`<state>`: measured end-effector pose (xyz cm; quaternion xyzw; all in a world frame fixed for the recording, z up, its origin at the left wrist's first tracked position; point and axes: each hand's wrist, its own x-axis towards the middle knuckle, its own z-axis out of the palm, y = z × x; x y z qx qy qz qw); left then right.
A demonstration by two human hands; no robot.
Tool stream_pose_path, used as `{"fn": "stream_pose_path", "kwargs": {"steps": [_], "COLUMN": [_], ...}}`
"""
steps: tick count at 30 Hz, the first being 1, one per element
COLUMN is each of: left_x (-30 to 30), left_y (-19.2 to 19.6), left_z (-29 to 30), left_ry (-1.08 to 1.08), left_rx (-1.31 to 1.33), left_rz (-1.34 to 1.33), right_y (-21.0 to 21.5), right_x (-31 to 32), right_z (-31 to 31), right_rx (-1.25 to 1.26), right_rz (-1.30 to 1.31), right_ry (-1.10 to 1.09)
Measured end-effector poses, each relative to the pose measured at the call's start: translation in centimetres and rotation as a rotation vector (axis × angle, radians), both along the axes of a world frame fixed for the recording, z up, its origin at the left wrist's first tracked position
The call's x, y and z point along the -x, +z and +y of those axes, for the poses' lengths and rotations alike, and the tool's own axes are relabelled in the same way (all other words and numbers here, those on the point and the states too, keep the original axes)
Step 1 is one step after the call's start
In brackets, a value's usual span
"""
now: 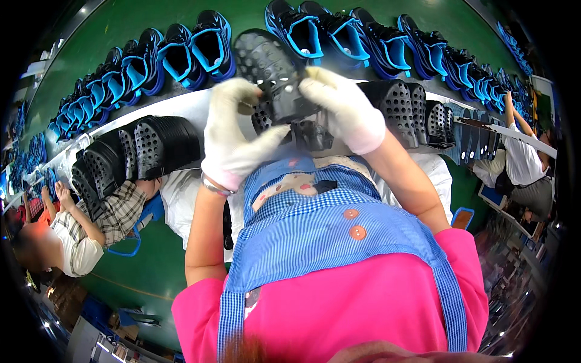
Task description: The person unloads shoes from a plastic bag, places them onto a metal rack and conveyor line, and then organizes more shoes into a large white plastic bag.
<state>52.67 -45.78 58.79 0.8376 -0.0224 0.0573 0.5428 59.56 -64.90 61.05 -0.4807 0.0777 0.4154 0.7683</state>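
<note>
The person wears white gloves, a pink shirt and a blue checked apron. Both hands are raised over the white surface (181, 103) and grip one black sole (272, 75), a perforated piece with rows of small holes. The left hand (233, 136) is clenched on the sole's near left edge, fingers curled under it. The right hand (345, 109) grasps the sole's right side, thumb and fingers pressed on top. The sole tilts away from the person, its far end pointing toward the shoes beyond.

On the surface to the left lies a stack of black soles (136, 154), leaning one on another. To the right stands a second row of black soles (417, 112), upright and packed close. More dark pieces lie just under the hands, blurred.

Beyond the surface, on a green belt (145, 18), blue and black shoes (339, 36) run in a long curved line from left to right.

At lower left sits a person in a plaid shirt (91, 224), hands near the left stack. At right, another person in a white top (523, 160) reaches up toward the shoes.
</note>
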Motion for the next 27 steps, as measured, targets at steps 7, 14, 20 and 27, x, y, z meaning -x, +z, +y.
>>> {"fn": "stream_pose_path", "kwargs": {"steps": [7, 14, 20, 27], "left_x": [-4.9, -9.4, -12.7, -15.6], "left_y": [-3.7, -5.0, -7.3, -12.8], "left_z": [-0.9, -1.3, -3.9, -4.6], "left_ry": [-0.128, -0.081, 0.171, 0.015], "left_rx": [1.617, 1.612, 1.556, 0.854], "left_rz": [0.459, 0.539, 0.695, 0.738], "right_y": [-0.9, 1.0, 0.5, -3.9], "right_x": [-1.7, -4.3, -5.8, -11.3], "right_z": [0.0, -0.9, 0.4, -2.7], "right_rx": [-0.281, 0.704, 1.208, 1.280], "right_rz": [0.264, -0.769, -0.821, -0.769], "right_ry": [-0.062, 0.248, 0.544, 0.746]}}
